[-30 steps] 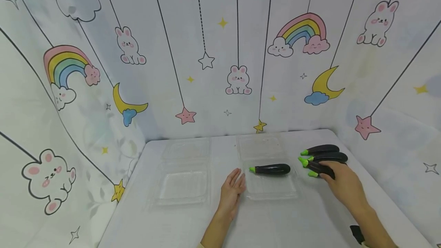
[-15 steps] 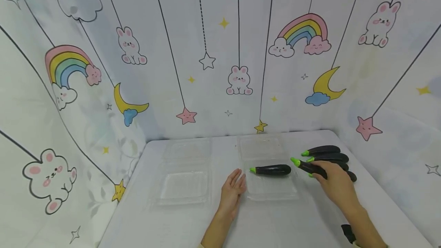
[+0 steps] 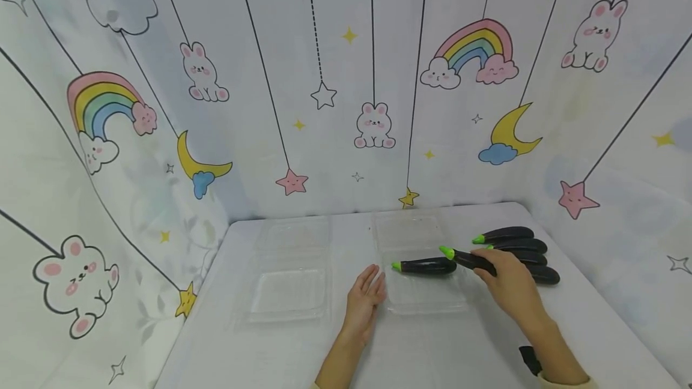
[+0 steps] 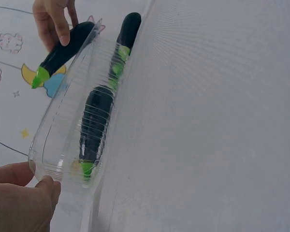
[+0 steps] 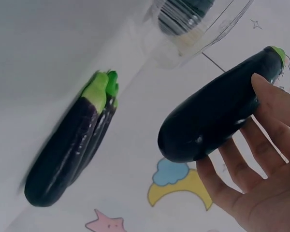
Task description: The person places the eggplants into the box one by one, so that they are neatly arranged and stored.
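My right hand [image 3: 510, 287] grips a dark purple eggplant [image 3: 469, 259] with a green stem. It holds it raised by the right edge of a clear plastic clamshell container [image 3: 427, 304], stem pointing left. In the right wrist view, thumb and fingers pinch this eggplant [image 5: 208, 113] along its sides. Another eggplant [image 3: 426, 266] lies crosswise in that container, seen through the ribbed wall in the left wrist view. My left hand [image 3: 363, 302] is at the container's left side, and in the left wrist view its thumb and fingers pinch the container's end.
Several more eggplants [image 3: 543, 274] lie side by side on the table's right. A second clear clamshell container [image 3: 289, 293] stands open at the left, its lid folded back. A curtain printed with rabbits and rainbows [image 3: 335, 65] hangs behind the white table [image 3: 281, 353].
My right hand has lifted one eggplant from the group on the right and carried it left toward the container. My left hand has stayed in place.
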### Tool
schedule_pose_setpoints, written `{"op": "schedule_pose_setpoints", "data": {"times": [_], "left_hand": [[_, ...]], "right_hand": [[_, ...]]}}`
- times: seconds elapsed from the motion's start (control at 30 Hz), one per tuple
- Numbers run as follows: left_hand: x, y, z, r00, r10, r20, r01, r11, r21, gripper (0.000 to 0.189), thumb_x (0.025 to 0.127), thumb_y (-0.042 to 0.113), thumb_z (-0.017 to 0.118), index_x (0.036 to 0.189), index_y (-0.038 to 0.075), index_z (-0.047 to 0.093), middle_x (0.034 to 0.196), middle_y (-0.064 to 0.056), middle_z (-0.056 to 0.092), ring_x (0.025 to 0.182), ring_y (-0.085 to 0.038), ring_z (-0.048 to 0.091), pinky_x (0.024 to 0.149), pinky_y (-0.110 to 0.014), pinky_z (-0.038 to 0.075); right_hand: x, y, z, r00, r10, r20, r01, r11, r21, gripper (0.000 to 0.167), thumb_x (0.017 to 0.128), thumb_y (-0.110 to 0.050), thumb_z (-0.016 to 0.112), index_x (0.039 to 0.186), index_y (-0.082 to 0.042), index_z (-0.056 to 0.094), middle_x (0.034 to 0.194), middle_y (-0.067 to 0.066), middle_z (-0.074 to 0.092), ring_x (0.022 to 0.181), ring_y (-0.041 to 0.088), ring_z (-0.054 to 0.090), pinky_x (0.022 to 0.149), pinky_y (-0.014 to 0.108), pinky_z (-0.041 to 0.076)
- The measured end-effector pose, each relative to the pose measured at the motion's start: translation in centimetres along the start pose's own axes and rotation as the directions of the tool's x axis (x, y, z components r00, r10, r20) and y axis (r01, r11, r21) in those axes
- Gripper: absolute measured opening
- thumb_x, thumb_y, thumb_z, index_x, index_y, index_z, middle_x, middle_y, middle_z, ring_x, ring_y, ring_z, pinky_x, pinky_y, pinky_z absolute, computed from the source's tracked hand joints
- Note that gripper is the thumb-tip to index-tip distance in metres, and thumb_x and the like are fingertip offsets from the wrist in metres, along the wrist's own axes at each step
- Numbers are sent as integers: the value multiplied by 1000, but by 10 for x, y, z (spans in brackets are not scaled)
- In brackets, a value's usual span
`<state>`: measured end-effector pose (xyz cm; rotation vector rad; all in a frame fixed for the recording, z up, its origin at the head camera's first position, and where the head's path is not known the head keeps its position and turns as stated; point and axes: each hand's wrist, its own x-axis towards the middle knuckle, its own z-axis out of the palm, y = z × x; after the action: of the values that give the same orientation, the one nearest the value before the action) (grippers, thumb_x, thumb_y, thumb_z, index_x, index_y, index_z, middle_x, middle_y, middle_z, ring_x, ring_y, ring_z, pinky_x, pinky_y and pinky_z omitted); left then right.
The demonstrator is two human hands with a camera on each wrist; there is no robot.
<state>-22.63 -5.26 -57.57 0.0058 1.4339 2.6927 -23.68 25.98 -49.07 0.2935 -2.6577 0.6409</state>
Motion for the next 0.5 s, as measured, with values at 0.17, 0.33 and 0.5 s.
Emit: {"op": "schedule_pose_setpoints", "data": {"times": [0.17, 0.33, 0.5], "left_hand": [[0, 2, 0, 1000, 3, 4, -3, 1000, 5, 74, 92, -21, 51, 160, -4, 29, 168, -25, 26, 153, -38, 32, 121, -35, 37], [0, 2, 1, 1000, 4, 6, -4, 1000, 7, 74, 92, -21, 51, 160, -5, 28, 168, -24, 26, 154, -38, 32, 121, -35, 36], [0, 2, 1, 1000, -2, 2, 2, 1000, 13, 73, 93, -20, 51, 161, -4, 28, 168, -24, 27, 153, -37, 32, 121, -37, 37]], "right_hand": [[4, -5, 4, 1000, -27, -4, 27, 999, 18, 42, 87, -7, 83, 128, -4, 71, 128, 24, 69, 121, 49, 59, 97, 68, 48], [6, -12, 9, 999, -46, 10, 46, 999, 25, 41, 88, -7, 82, 128, -4, 72, 127, 21, 70, 120, 46, 60, 98, 66, 49], [7, -18, 14, 998, -67, 13, 67, 997, 34, 41, 89, -8, 82, 128, -4, 72, 128, 20, 71, 122, 45, 61, 102, 65, 48]]}}
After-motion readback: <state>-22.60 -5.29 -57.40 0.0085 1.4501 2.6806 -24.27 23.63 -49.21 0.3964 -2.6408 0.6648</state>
